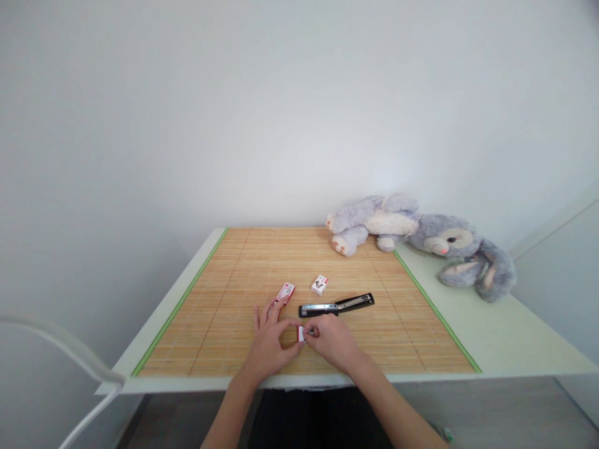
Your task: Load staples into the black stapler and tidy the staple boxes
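On the bamboo mat, my left hand has its thumb and index finger around the two ends of a small white-and-red box, the other fingers spread out. My right hand pinches at the box's right side; a tiny greyish thing shows at its fingertips, too small to name. Just beyond lies a black stapler, opened out so that its silver metal channel shows. Another white-and-red box lies by my left fingertips. A small white box with a dark printed picture stands farther back.
The bamboo mat with green edging covers much of the white table. A grey plush rabbit lies across the back right. A white cable or tube curves in at the lower left. A pale wall stands behind.
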`<action>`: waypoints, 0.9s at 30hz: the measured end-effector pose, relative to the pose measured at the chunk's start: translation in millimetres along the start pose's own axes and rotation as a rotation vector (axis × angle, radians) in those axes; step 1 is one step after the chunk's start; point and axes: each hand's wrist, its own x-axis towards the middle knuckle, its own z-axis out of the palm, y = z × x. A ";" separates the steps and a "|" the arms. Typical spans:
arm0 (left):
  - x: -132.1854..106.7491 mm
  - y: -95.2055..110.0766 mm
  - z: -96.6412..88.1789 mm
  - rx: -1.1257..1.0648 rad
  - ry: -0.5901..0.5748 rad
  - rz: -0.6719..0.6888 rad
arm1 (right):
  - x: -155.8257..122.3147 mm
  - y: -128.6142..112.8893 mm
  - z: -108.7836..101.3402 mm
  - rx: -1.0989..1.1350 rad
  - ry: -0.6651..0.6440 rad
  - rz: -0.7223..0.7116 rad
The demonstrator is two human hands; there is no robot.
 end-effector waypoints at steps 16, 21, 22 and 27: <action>0.2 -2.7 -1.2 -0.016 -0.038 -0.009 | 1.2 12.7 -9.8 0.066 -0.050 0.015; 0.1 -2.4 -3.3 -0.033 -0.054 -0.013 | -17.2 43.5 -39.0 0.054 -0.040 0.044; 0.1 -2.0 -3.6 -0.035 -0.054 -0.016 | -21.6 50.0 -43.8 0.046 -0.046 0.048; 1.2 -2.0 -3.3 -0.040 -0.052 -0.013 | -31.4 62.5 -50.7 0.035 -0.088 0.031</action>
